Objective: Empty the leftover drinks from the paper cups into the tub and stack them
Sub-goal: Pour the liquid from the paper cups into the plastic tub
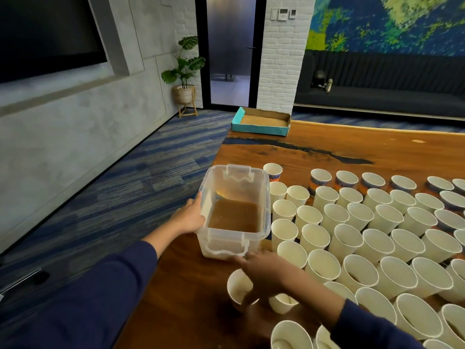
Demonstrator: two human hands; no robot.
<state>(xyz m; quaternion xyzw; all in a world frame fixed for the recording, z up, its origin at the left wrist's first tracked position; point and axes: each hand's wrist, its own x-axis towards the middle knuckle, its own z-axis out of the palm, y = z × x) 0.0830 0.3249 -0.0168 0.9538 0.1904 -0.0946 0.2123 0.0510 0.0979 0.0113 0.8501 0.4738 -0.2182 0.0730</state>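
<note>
Right hand: nearest the camera, the right hand point(264, 275) reaches over two near paper cups point(239, 289), fingers spread flat, fingertips touching the near end of the tub point(235, 244); it grips nothing.
Left hand: the left hand point(190, 217) cups the tub's left wall, thumb along the rim, fingers bent against the side.
Tub: clear plastic, at the left edge of the surface point(352, 144), brown liquid pooled in its bottom.
Step in hand: likely steadying or shifting the tub; best kept level and slid slowly, since the liquid could slosh and the cups stand just beside it.
Cups: rows of upright white cups point(377, 222) crowd the right, none yet stacked.
Surface: glossy wood with a dark streak; a teal cardboard tray point(261, 122) at the far end.
Room: striped blue carpet point(125, 187), potted plant point(186, 71), glass door point(230, 46), dark sofa point(377, 89).
</note>
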